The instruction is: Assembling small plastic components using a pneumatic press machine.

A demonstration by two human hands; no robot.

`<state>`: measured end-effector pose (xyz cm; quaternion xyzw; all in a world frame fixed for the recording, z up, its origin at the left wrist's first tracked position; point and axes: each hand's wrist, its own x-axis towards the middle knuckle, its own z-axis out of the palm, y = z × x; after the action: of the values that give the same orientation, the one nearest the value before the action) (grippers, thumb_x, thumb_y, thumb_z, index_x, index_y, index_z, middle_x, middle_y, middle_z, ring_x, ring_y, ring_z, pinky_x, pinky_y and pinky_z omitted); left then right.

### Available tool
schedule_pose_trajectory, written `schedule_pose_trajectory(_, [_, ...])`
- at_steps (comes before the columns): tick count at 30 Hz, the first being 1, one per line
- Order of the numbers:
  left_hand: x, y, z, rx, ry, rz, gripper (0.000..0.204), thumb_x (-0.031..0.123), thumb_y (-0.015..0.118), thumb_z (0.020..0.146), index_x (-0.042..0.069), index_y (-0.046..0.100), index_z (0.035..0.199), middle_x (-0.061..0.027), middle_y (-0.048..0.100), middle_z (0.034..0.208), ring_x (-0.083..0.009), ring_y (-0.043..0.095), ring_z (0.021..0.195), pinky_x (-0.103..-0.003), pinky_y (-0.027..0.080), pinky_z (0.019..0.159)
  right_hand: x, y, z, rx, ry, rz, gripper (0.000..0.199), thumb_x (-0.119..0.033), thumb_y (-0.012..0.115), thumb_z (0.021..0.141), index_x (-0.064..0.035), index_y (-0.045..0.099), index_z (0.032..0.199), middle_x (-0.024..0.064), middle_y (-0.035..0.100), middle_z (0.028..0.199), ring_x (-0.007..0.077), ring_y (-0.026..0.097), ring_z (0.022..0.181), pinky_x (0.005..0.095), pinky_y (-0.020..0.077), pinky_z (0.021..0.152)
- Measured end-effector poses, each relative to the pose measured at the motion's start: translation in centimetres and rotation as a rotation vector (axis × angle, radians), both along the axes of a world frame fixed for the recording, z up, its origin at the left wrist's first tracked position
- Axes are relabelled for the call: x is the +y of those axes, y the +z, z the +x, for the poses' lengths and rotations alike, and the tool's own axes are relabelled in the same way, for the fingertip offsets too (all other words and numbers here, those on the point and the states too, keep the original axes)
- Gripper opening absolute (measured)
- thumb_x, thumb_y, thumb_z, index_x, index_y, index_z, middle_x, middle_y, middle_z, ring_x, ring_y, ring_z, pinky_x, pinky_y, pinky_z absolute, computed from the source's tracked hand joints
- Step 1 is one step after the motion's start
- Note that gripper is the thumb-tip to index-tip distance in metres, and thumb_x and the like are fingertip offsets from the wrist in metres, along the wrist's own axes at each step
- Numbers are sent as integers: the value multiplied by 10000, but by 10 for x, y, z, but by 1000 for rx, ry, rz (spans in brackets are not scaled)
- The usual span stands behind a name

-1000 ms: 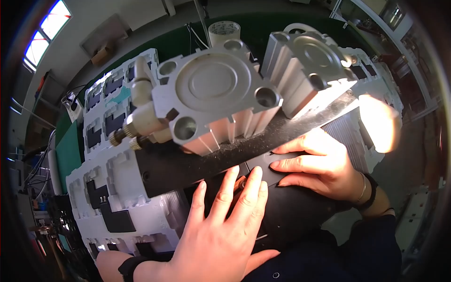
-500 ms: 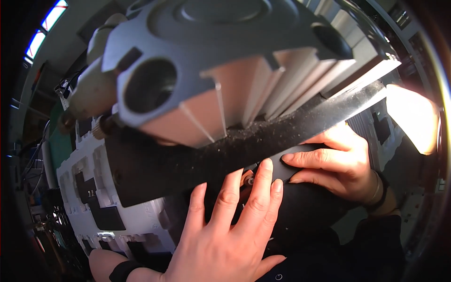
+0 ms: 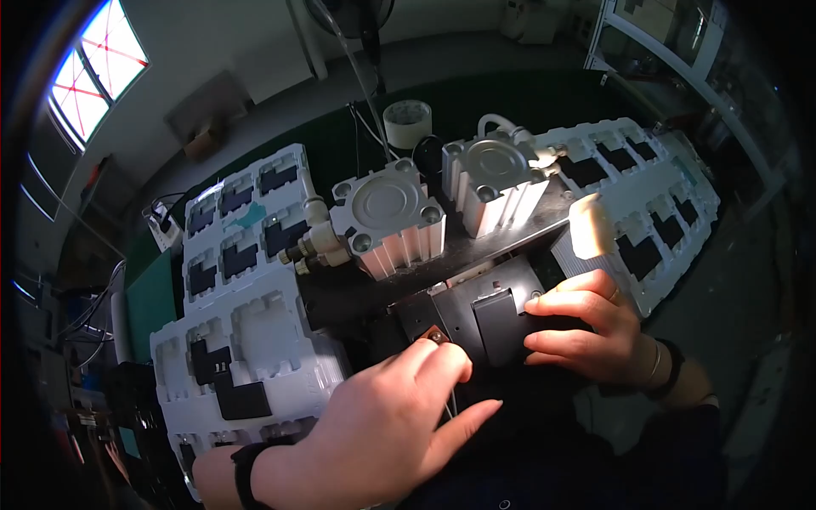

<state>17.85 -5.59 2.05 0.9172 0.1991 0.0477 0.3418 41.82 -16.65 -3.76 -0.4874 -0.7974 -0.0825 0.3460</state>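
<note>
The left hand [image 3: 391, 421] pinches a small copper part [image 3: 435, 337] at the black fixture's [image 3: 476, 310] left edge. The right hand [image 3: 586, 331] grips the fixture's right side, fingers [image 3: 557, 299] curled over it. White trays [image 3: 246, 340] crowd the left, two cylinders [image 3: 387, 217] stand just behind.

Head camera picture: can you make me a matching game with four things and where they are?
Things:
1. roll of tape
2. window
3. left hand
4. right hand

Places:
A. top left corner
B. on the dark block's right side
C. bottom middle, by a small copper piece
D. behind the two metal cylinders

Pairs: 1-D, 2-A, 3-C, 4-B
</note>
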Motion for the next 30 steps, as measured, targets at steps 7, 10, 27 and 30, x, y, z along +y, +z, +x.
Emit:
schedule_pose_trajectory(7, [4, -4, -2, -206, 91, -1039, 300, 117, 613, 993, 3, 577, 1268, -58, 703, 1064, -107, 674, 943, -233, 545, 777, -1, 32, -24, -49, 84, 115, 366, -181, 842, 702, -134, 690, 1031, 94, 662, 1139, 270, 598, 919, 338, 526, 785])
schedule_pose_trajectory(10, [-2, 19, -29, -235, 196, -897, 206, 150, 640, 982, 0, 612, 1120, -25, 691, 941, -78, 682, 850, -203, 507, 664, 8, 43, -40, 78, 159, 102, 444, -214, 855, 705, -81, 664, 1084, 121, 659, 1154, 288, 622, 957, 363, 524, 806])
schedule_pose_trajectory(27, [106, -37, -305, 230, 1195, 272, 452, 277, 766, 845, 10, 668, 1196, -153, 703, 1108, -269, 706, 893, -378, 559, 775, 149, 5, -232, -8, 274, -623, 419, -272, 766, 843, 7, 591, 1103, 164, 655, 1021, 350, 621, 1032, 413, 499, 950])
schedule_pose_trajectory(30, [82, -36, -288, 349, 920, 605, 532, 382, 742, 860, 18, 651, 1237, -251, 572, 1336, -372, 580, 1194, -453, 473, 994, 162, 3, -236, 78, 262, -753, 372, -269, 777, 817, -56, 592, 1060, 138, 632, 1054, 322, 604, 1058, 424, 480, 937])
